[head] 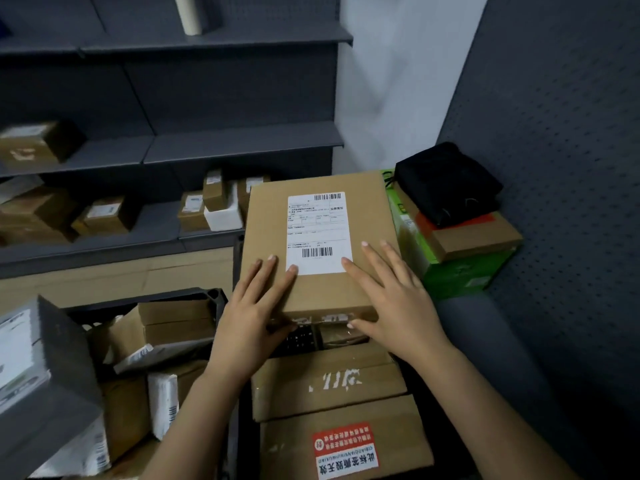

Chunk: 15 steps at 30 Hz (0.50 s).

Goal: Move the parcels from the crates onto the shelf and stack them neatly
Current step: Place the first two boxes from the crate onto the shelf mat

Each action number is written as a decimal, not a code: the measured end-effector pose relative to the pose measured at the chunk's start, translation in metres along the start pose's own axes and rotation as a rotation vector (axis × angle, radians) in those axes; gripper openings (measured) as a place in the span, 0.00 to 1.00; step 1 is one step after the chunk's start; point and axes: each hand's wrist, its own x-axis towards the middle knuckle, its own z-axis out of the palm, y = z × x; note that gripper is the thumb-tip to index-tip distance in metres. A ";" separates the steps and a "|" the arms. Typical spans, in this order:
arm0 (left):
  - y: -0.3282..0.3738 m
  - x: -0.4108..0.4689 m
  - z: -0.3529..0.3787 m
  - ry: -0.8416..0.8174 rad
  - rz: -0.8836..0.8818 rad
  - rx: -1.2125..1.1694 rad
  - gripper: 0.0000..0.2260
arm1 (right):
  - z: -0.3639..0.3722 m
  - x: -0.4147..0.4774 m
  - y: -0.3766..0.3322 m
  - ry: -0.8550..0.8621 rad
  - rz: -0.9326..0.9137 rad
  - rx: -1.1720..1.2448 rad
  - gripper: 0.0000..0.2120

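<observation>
A flat brown cardboard parcel (317, 216) with a white shipping label lies tilted on top of the parcels in the right crate. My left hand (254, 306) grips its near left edge, fingers flat on top and thumb under the edge. My right hand (391, 299) grips the near right edge the same way. Below it in that crate lie two more brown parcels (329, 386), the nearest with a red sticker. The left crate (207, 296) holds several mixed parcels. The grey shelf (166, 223) carries several small boxes at left and centre.
A green box (460, 275) with a brown box and a black bag (446, 181) on it stands at right against a pegboard wall. A grey parcel (41, 368) juts up at lower left. A higher shelf board (242, 143) has a box at its left end.
</observation>
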 end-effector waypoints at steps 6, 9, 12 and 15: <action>0.008 0.008 -0.037 0.060 0.210 -0.059 0.46 | -0.040 -0.038 -0.032 0.200 0.150 -0.059 0.49; 0.017 0.013 -0.058 0.085 0.346 -0.083 0.45 | -0.064 -0.062 -0.050 0.291 0.248 -0.120 0.48; 0.035 0.013 -0.077 0.124 0.484 -0.124 0.43 | -0.089 -0.091 -0.066 0.353 0.348 -0.194 0.48; 0.059 0.010 -0.093 0.156 0.615 -0.165 0.41 | -0.117 -0.125 -0.082 0.409 0.432 -0.280 0.48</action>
